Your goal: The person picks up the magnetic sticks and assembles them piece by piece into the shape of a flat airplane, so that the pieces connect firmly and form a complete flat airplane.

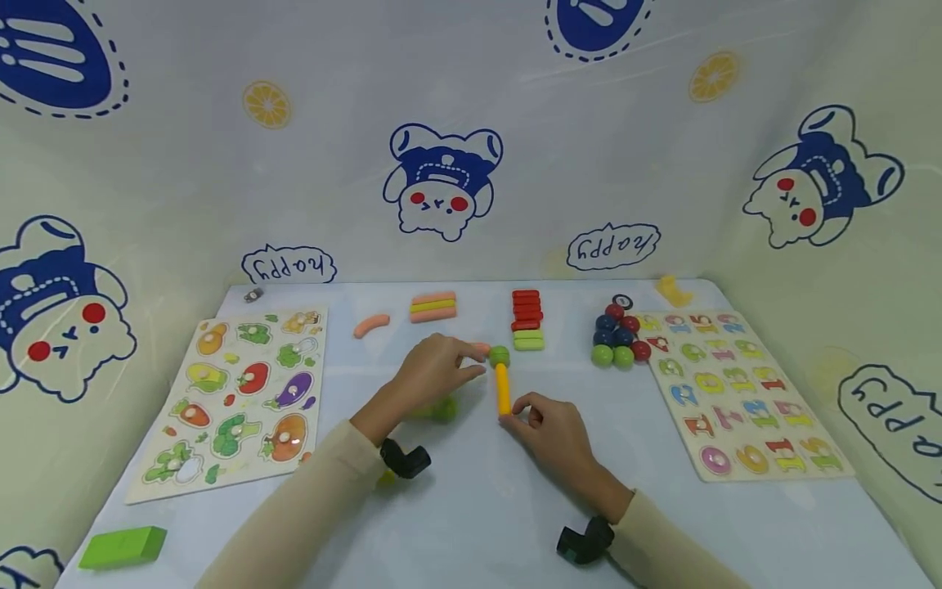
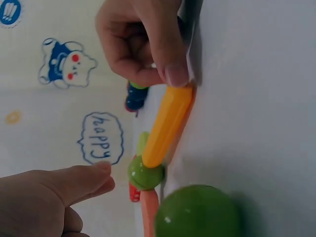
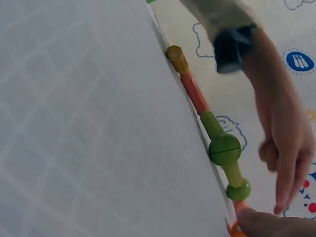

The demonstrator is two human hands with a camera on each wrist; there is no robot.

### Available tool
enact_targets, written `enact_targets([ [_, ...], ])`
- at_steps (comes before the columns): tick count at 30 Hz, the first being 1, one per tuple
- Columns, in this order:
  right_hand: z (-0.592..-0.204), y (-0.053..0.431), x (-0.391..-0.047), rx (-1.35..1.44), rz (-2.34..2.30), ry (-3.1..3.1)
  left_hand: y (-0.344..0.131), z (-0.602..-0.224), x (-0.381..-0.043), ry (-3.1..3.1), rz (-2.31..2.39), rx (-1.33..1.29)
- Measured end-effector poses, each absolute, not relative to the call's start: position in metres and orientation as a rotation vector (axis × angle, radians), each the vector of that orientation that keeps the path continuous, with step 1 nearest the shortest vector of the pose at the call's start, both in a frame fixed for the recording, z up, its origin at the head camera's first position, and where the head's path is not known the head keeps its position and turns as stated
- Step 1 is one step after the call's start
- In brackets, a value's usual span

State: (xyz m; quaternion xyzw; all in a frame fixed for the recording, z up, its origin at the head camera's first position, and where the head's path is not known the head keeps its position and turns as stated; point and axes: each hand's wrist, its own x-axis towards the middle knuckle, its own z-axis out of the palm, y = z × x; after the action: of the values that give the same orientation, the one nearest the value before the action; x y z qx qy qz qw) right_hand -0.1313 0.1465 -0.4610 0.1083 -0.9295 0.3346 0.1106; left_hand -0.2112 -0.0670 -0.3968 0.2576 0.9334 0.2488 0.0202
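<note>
My right hand (image 1: pixel 552 429) pinches the near end of a yellow toy rod (image 1: pixel 503 388) between thumb and index finger. At the far end of the rod sits a small green ball (image 1: pixel 500 356), with a salmon-pink rod (image 2: pixel 149 212) on its other side. Just left of that ball is my left hand (image 1: pixel 437 372), its index finger and thumb extended and holding nothing. A larger green ball (image 2: pixel 197 212) lies close by in the left wrist view. In the right wrist view, green balls (image 3: pixel 225 149) and coloured rods form a line; my left forearm partly hides these pieces in the head view.
Two picture boards lie left (image 1: pixel 250 401) and right (image 1: pixel 743 393). Behind my hands are a curved pink piece (image 1: pixel 371 325), stacked pink and yellow rods (image 1: pixel 432 307), and red rods (image 1: pixel 527 309). Coloured balls (image 1: pixel 618 335) cluster at right; a green block (image 1: pixel 123 548) lies front left.
</note>
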Motion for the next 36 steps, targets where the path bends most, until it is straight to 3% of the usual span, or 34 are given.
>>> enact_targets([
  [11,-0.455,0.168,-0.140,0.155,1.100,-2.692,-0.031,-0.401,-0.251,2.838,0.665,0.760],
  [21,-0.449,0.237,-0.177,-0.228,0.995,-2.481,-0.027,-0.402,-0.251,2.825,0.707,0.700],
  [36,-0.453,0.251,-0.184,-0.256,0.940,-2.538,-0.028,-0.403,-0.247,2.832,0.725,0.671],
])
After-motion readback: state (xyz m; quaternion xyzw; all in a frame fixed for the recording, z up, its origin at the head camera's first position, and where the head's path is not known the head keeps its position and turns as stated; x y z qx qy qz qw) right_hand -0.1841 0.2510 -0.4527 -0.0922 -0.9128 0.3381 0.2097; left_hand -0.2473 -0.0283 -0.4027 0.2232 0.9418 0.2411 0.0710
